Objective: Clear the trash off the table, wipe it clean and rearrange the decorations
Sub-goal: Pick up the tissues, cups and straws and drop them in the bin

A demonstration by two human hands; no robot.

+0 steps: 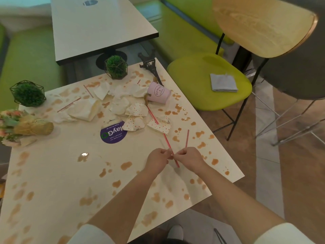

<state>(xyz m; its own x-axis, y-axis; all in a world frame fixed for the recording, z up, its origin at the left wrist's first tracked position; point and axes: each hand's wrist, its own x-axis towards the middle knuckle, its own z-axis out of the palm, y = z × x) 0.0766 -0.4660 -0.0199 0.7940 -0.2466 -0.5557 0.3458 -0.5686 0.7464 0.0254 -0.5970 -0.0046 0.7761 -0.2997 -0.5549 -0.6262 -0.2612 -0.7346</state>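
A cream table (58, 173) is spotted with brown spills. My left hand (158, 158) and my right hand (189, 156) meet near the right edge and pinch red striped straws: a long straw (168, 143) runs between them, and a shorter straw (187, 137) rises from my right hand. Crumpled tissues (84, 110) and dotted paper wrappers (137, 110) lie in the table's middle with two more straws (69, 104). A tipped pink pot (159, 93), a toppled Eiffel Tower model (150, 65), two green ball plants (28, 94) and a flower bouquet (21, 126) sit along the far and left edges.
A purple round sticker (113, 135) is on the tabletop. A grey folded cloth (223, 82) lies on the lime chair seat (198, 88) to the right. Another white table (98, 27) and green benches stand behind. A wooden chair back (262, 27) is at the upper right.
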